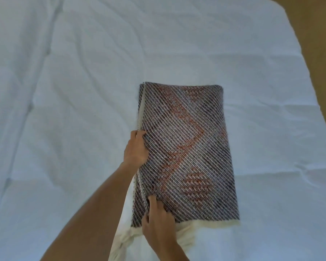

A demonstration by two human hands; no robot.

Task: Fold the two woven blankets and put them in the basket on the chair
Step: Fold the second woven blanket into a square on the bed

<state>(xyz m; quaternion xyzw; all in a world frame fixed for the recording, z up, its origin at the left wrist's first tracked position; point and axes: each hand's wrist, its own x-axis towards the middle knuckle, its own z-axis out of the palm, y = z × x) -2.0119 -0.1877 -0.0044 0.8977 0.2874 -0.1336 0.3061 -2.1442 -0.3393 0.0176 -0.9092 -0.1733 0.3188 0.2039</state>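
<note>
Gripping with my left hand (pixel 136 147) the layered left edge of the woven blanket (pixel 188 147), centre-left of frame. The fingers are tucked out of sight among the layers and the thumb lies on top. My right hand (pixel 158 221) sits lower in frame, at the near-left corner, with its fingers curled onto the same edge. I cannot tell whether it pinches a layer or only presses.

The blanket is folded to a rectangle on the white bed (pixel 64 91) and spreads rightward from both hands. Its long axis runs from lower frame up toward centre. The stacked edges are on the left, and the right side looks like a fold. Cream cloth (pixel 184 232) shows beneath the near end.

Judgement: the next fold goes across the long axis, near end carried up to far end. The right hand is nearer that end. Basket, chair and second blanket are not in view.
</note>
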